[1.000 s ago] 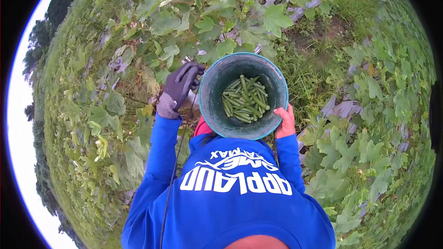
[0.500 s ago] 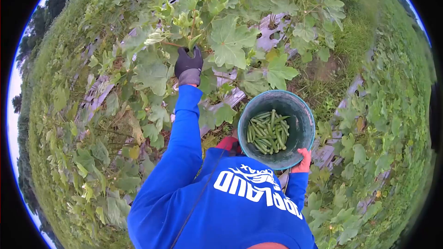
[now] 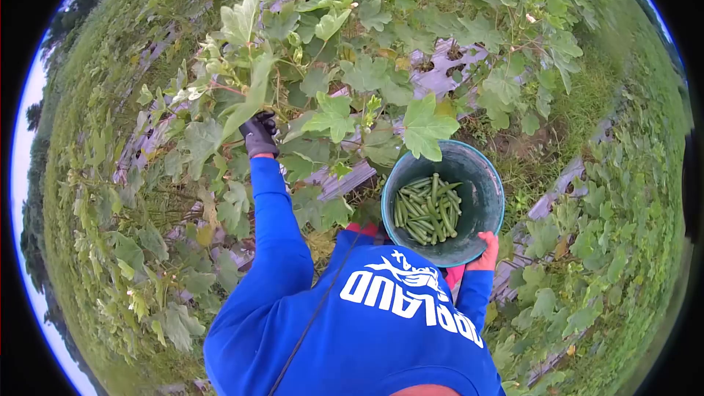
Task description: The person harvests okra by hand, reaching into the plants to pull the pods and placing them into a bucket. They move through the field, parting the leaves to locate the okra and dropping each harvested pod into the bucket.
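My left hand (image 3: 260, 136), in a dark glove, reaches in among the leafy plants at upper left. Its fingers are curled beneath a large leaf (image 3: 253, 95) that partly covers them, and what they hold is hidden. With my right hand (image 3: 484, 252), in a reddish glove, I grip the side of a dark green bucket (image 3: 480, 183) held against my body. Several long green pods (image 3: 427, 209) lie in the bottom of the bucket.
Dense plants with broad lobed leaves (image 3: 427, 128) surround me, one leaf hanging over the bucket's far rim. Silvery plastic sheeting (image 3: 440, 73) shows between the rows. Grass and bare soil (image 3: 524, 143) lie beyond the bucket.
My left hand has moved left and slightly nearer to me, now lower among the leaves. The plant tops appear shifted. My right hand and the bucket have barely moved.
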Available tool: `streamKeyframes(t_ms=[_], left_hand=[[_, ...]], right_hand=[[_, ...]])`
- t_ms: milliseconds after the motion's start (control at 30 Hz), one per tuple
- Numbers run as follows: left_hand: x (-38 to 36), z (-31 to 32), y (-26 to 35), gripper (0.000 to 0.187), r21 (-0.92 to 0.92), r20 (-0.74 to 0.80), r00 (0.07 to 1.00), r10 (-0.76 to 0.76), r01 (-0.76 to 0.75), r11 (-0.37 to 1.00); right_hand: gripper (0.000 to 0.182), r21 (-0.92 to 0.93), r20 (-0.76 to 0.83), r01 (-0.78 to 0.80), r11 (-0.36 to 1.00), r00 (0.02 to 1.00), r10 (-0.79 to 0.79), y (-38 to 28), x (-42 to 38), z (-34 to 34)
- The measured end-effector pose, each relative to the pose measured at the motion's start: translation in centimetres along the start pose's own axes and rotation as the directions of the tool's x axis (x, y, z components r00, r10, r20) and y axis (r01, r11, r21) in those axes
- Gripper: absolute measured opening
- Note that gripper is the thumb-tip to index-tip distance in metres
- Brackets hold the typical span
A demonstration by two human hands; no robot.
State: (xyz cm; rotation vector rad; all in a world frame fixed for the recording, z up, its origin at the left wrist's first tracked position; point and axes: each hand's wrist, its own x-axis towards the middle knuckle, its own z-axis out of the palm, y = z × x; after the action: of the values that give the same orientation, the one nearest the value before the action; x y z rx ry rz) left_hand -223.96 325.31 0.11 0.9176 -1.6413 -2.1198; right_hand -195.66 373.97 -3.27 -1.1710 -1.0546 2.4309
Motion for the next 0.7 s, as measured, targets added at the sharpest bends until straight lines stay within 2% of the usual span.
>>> streamKeyframes(t_ms=[33, 100, 167, 200, 233, 267, 300, 333, 367, 400, 433, 467, 500, 533, 567, 633, 667, 700], left_hand=[[-1.3, -0.3, 0.2, 0.032, -0.152, 0.010, 0.999, -0.038, 0.039, 0.988], [-2.3, -1.7, -1.3, 0.028, -0.307, 0.058, 0.997, -0.048, 0.064, 0.950], [-4.3, -3.0, -2.6, 0.027, -0.376, 0.001, 1.000, 0.019, -0.018, 0.927], [-5.3, -3.1, -2.9, 0.029, -0.379, -0.044, 0.999, -0.019, 0.001, 0.925], [-1.3, -8.8, -6.3, 0.027, -0.211, 0.184, 0.982, 0.039, 0.001, 0.977], [-3.0, -8.1, -7.1, 0.027, -0.216, 0.164, 0.985, 0.043, -0.007, 0.976], [-6.1, -7.4, -7.6, 0.025, -0.113, 0.118, 0.967, 0.225, -0.212, 0.971], [-9.1, -6.0, -7.6, 0.023, 0.003, 0.088, 0.907, 0.413, -0.415, 0.910], [-11.0, -5.0, -7.7, 0.021, 0.121, 0.088, 0.805, 0.587, -0.594, 0.795], [-10.0, -5.9, -10.7, 0.017, -0.326, -0.099, 0.819, 0.566, -0.564, 0.759], [-14.3, -3.6, -9.4, 0.021, -0.271, -0.124, 0.856, 0.501, -0.515, 0.813], [-15.2, -4.2, -9.9, 0.023, -0.516, 0.075, 0.936, 0.343, -0.258, 0.817], [-15.9, -4.4, -10.0, 0.026, -0.672, 0.312, 0.925, 0.217, 0.054, 0.738], [-18.6, -2.7, -9.6, 0.028, -0.577, 0.037, 0.999, 0.017, 0.008, 0.816], [-19.9, -2.1, -10.0, 0.028, -0.566, 0.010, 1.000, 0.000, 0.006, 0.824], [-21.6, -1.3, -12.3, 0.028, -0.607, -0.274, 0.955, 0.109, -0.260, 0.751], [-21.9, -3.4, -14.1, 0.030, -0.701, -0.123, 0.992, 0.000, -0.086, 0.708], [-21.7, -4.7, -16.7, 0.030, -0.700, -0.139, 0.990, 0.005, -0.102, 0.707]], right_hand=[[0.012, -0.018, 0.002, -0.009, 1.000, 1.000, 0.009, -0.3, 1.1, -0.1], [0.012, 0.003, 0.043, -0.021, 1.000, 0.999, 0.021, -0.6, 3.8, -1.8], [0.012, 0.000, 0.072, -0.039, 0.999, 0.997, 0.039, -1.6, 5.8, -1.9], [0.011, -0.003, 0.100, -0.072, 0.997, 0.992, 0.072, -2.2, 7.2, -1.8], [0.011, -0.010, 0.129, -0.107, 0.994, 0.986, 0.107, -2.8, 8.6, -1.6], [0.011, -0.023, 0.129, -0.131, 0.991, 0.983, 0.133, -3.6, 9.9, -1.4], [0.011, -0.047, 0.138, -0.152, 0.987, 0.978, 0.158, -4.5, 11.2, -2.3], [0.011, -0.038, 0.169, -0.183, 0.982, 0.968, 0.187, -5.4, 13.3, -2.9], [0.012, -0.023, 0.205, -0.206, 0.978, 0.957, 0.206, -6.2, 15.0, -2.8], [0.014, -0.040, 0.221, -0.198, 0.979, 0.954, 0.202, -7.1, 16.2, -3.1], [0.014, -0.055, 0.232, -0.219, 0.974, 0.946, 0.226, -8.3, 17.1, -3.5], [0.015, -0.071, 0.244, -0.214, 0.974, 0.943, 0.225, -9.2, 18.0, -3.8], [0.016, -0.084, 0.257, -0.204, 0.975, 0.941, 0.219, -10.1, 18.9, -3.8], [0.016, -0.091, 0.268, -0.216, 0.972, 0.935, 0.233, -11.2, 19.5, -3.6], [0.016, -0.115, 0.247, -0.230, 0.966, 0.936, 0.252, -12.2, 19.3, -3.1], [0.017, -0.136, 0.255, -0.237, 0.962, 0.930, 0.266, -13.2, 20.8, -3.3], [0.016, -0.148, 0.247, -0.268, 0.952, 0.922, 0.298, -13.7, 21.7, -3.9], [0.015, -0.153, 0.245, -0.294, 0.943, 0.913, 0.325, -14.0, 22.6, -4.5]])
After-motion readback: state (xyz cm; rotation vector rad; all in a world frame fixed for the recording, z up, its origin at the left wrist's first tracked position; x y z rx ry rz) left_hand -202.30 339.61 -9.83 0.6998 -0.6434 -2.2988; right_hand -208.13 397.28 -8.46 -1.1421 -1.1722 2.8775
